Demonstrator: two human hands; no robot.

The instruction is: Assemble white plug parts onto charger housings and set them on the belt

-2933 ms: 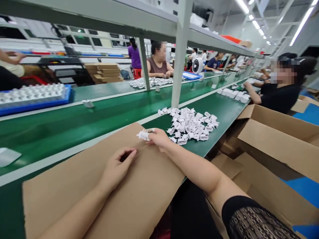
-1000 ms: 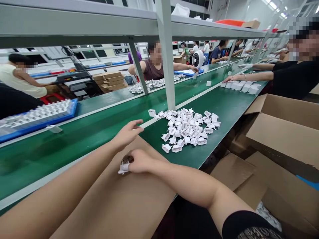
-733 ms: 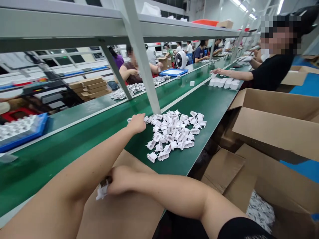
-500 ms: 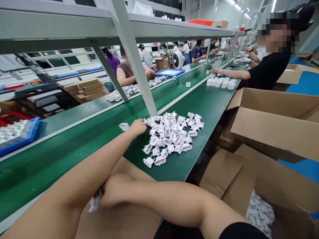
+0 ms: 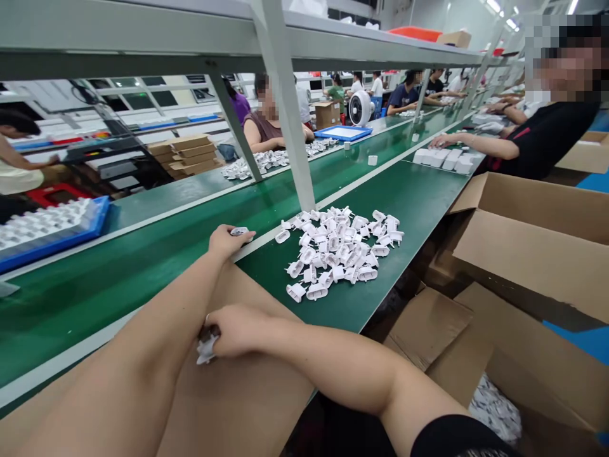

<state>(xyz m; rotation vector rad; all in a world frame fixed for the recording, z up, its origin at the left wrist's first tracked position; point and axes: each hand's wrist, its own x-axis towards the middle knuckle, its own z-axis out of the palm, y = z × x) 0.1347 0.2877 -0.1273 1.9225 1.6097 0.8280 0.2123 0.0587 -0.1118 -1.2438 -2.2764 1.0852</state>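
My left hand (image 5: pixel 227 242) reaches over the green belt, its fingers closed around a white oval plug casing (image 5: pixel 240 231). Lower down, close to my left forearm, my right hand (image 5: pixel 240 331) is closed on another white plug piece (image 5: pixel 207 350). That piece pokes out below the fingers, and its upper part is hidden. To the right of my left hand lies a loose pile of white two-pin plug adapters (image 5: pixel 333 247) on the green bench. One plug adapter (image 5: pixel 282 236) sits at the pile's left edge.
A cardboard sheet (image 5: pixel 238 406) lies under my arms. A slanted post (image 5: pixel 290 114) rises behind the pile to a shelf (image 5: pixel 143 44). Open cartons (image 5: pixel 528 247) stand at the right. A co-worker (image 5: pixel 542 139) handles white blocks (image 5: pixel 442 158). A blue tray (image 5: pixel 102 219) sits left.
My left hand has moved left from the pile's edge to the casing on the belt and closed on it. My right hand shows more of its plug piece. The view has shifted left.
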